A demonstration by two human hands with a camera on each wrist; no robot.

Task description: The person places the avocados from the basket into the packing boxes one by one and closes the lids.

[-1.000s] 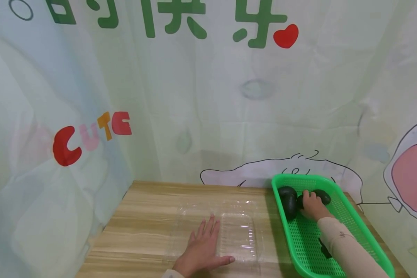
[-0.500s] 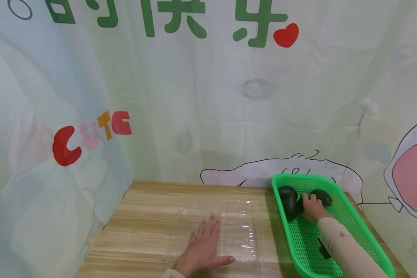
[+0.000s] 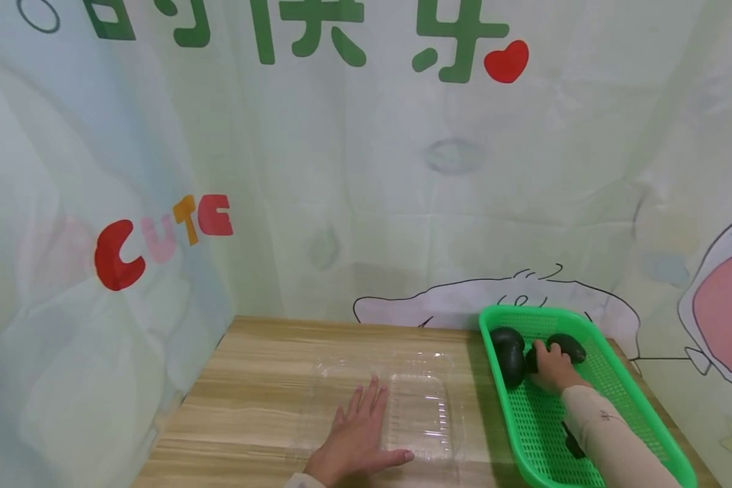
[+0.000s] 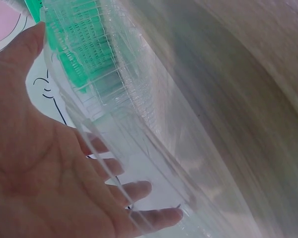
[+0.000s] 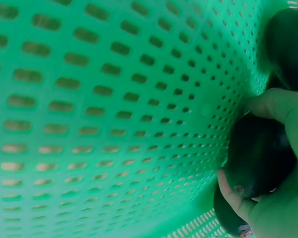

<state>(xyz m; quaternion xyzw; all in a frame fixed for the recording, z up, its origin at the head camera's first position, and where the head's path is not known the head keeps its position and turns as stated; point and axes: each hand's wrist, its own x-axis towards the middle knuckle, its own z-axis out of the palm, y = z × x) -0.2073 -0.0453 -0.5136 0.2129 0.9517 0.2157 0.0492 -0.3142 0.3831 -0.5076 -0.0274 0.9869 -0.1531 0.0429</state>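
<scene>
Nearest the wearer, the left hand [image 3: 360, 434] lies with fingers straight and spread on a clear, thin plastic container [image 3: 417, 413], its raised ribs showing beside the thumb, all on a pale wood-grain table [image 3: 238, 407]. That hand has not shifted over the last second.

To the right, a bright green, oblong plastic mesh basket [image 3: 505, 407] stands with its long side running away from the person; one dark piece lies partly behind the beige sleeve [image 3: 610, 434]. Farther in, the right hand [image 3: 555, 369] has edged slightly nearer, its digits curled round a smooth, blackish-green oval [image 5: 260, 151]. This oval is still down in the basket, so I judge the grip made but no lift begun. Its long axis seems roughly up and down in the right wrist view, a pale scar at the lower end.

Two more dark ovals [image 3: 512, 366] lie by the basket's left wall, another [image 3: 570, 348] beyond the fingers; behind hangs a pale printed cloth [image 3: 341, 169]
</scene>
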